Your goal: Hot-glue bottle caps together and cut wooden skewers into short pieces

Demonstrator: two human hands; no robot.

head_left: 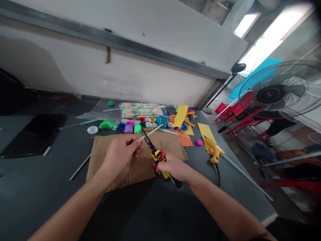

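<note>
My left hand [120, 155] pinches a thin wooden stick [151, 131] between its fingers and thumb. My right hand [171, 166] grips a pair of scissors [156, 154] with yellow, red and black handles. The scissor blades reach toward the stick and appear to cross it near my left fingertips. Both hands hover over a sheet of brown corrugated cardboard [140, 170] lying on the dark grey table [37, 187]. A yellow hot glue gun [212, 149] lies to the right of my right hand, its black cord trailing toward me.
Behind the cardboard lie a plastic-wrapped bundle of wooden sticks [140, 110], several coloured bottle caps [147, 122], yellow card [180, 115] and orange paper [185, 140]. A black tablet [32, 135] lies at left. A standing fan [278, 90] and red plastic chairs [238, 110] stand beyond the right table edge.
</note>
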